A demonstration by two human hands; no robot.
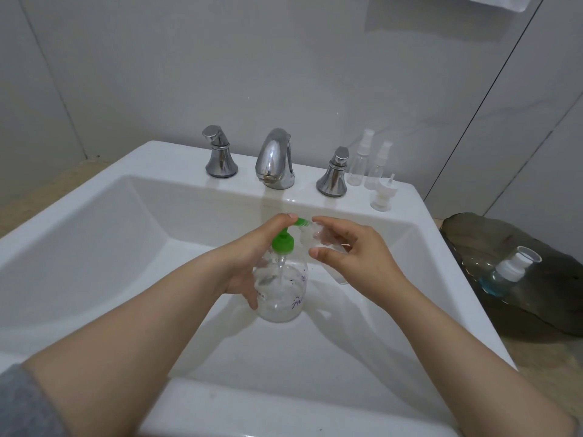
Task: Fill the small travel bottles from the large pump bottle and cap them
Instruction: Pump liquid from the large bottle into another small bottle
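glossy white sink (407, 216), chrome faucet (273, 159), clear plastic pump bottle (280, 288)

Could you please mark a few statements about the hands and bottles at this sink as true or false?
1. The left hand grips the pump bottle. True.
2. The right hand holds nothing. False: it holds a small clear bottle up against the nozzle of the green pump.
3. Two spray bottles stand on the ledge of the sink, to the right of the faucet. True.
4. The blue-liquid bottle stands in the sink's basin. False: it lies on the dark tray beside the sink.
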